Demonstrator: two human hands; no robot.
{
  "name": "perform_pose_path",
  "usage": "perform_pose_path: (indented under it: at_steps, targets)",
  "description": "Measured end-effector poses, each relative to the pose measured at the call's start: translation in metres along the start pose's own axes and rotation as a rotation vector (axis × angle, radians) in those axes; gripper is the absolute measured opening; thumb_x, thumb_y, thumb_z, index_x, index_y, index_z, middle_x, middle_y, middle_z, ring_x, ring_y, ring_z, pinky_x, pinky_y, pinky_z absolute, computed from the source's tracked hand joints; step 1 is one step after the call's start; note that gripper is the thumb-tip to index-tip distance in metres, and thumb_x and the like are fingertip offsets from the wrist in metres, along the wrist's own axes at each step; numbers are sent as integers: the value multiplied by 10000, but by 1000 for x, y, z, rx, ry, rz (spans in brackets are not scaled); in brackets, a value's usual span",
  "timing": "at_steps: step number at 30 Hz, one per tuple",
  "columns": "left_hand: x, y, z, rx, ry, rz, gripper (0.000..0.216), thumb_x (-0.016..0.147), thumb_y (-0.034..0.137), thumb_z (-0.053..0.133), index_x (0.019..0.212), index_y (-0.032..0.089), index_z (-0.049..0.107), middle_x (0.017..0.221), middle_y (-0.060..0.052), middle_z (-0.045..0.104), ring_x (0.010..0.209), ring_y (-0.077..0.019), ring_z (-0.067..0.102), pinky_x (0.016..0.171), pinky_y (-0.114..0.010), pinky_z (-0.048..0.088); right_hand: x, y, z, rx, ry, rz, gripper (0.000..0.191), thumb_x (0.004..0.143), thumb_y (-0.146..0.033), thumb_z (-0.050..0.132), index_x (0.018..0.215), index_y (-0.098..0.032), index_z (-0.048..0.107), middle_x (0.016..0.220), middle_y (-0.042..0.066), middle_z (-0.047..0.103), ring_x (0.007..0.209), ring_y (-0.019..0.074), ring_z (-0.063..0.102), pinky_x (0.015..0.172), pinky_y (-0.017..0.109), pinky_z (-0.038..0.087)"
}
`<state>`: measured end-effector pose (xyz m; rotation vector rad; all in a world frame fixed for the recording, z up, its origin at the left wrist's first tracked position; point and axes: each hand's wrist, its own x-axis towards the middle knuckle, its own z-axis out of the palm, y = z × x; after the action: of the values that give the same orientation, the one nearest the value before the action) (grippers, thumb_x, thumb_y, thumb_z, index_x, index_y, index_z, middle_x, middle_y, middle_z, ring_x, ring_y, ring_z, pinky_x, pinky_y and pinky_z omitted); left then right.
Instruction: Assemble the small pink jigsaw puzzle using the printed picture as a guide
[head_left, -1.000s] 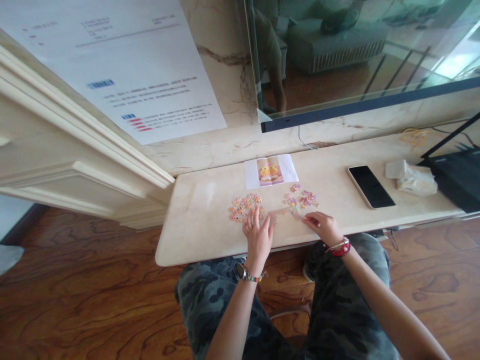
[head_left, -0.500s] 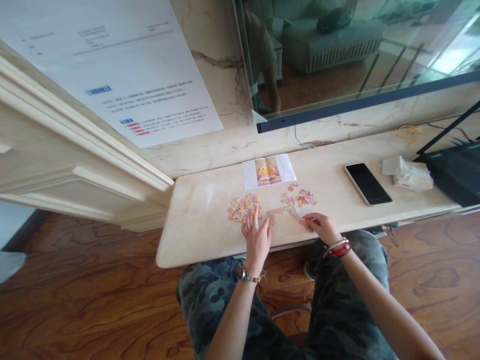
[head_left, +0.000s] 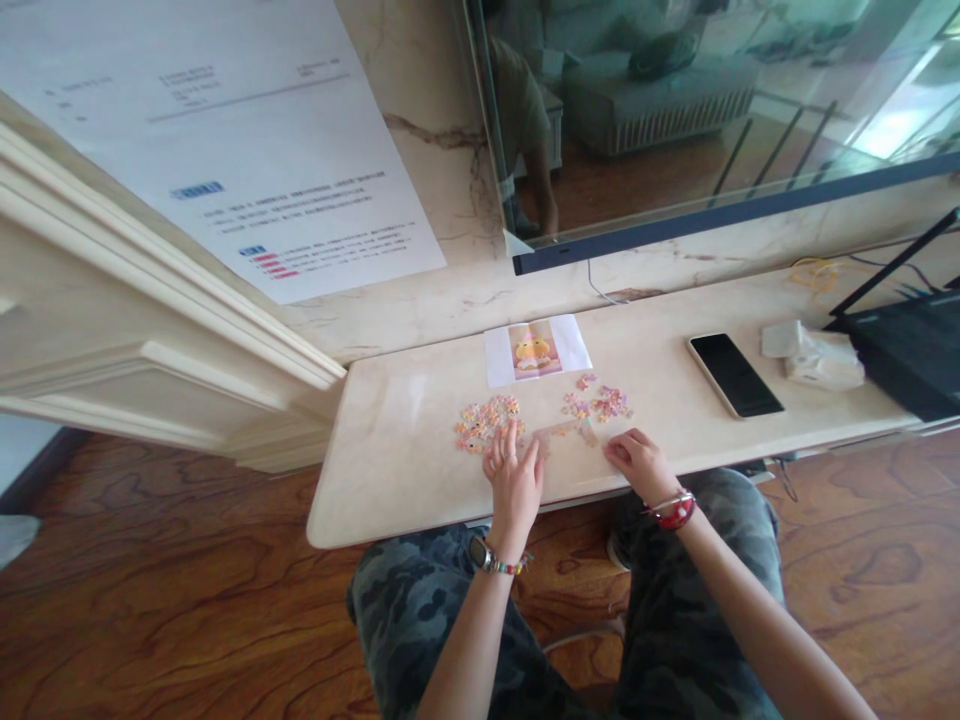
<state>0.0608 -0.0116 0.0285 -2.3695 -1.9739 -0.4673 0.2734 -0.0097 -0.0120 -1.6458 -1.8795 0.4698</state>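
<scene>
My left hand (head_left: 515, 478) lies on the cream marble ledge (head_left: 390, 450) with its fingers stretched out, fingertips touching a pile of small pastel puzzle pieces (head_left: 484, 421). My right hand (head_left: 639, 462) rests on the ledge with curled fingers beside a partly joined strip of pieces (head_left: 562, 434); what its fingertips hold is too small to tell. A second loose pile of pieces (head_left: 600, 404) lies just beyond it. A reference picture of a yellow figure (head_left: 535, 353) lies flat at the back.
A black phone (head_left: 734, 375) lies face up to the right, then a crumpled white tissue pack (head_left: 817, 362) and a black device (head_left: 911, 350). A printed poster (head_left: 247, 150) hangs on the wall, a glass panel (head_left: 675, 110) beside it. My camouflage-trousered knees (head_left: 420, 610) sit below the ledge.
The view shifted slightly. My right hand has slid a little toward the ledge's front edge; my left hand stays on the left pile.
</scene>
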Motion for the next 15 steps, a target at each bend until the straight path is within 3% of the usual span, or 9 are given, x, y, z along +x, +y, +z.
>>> perform_pose_path:
  at_steps: [9,15]
  targets:
    - [-2,1,3,1,5,12,297,760,236,497,1047,271,567,1337,-68,322,1218,-292,280,954,-494,276,0,0,-8,79,-128,-123,161,813,-269,414,823,-186,552,813,56,553,725,134,554,666,260,456]
    - [0,3,3,-5,13,9,309,764,255,497,1066,272,556,1323,-80,341,1215,-298,283,951,-501,277,0,2,-5,38,-75,-94,200,795,-321,457,903,-176,541,803,55,559,716,140,559,661,261,454]
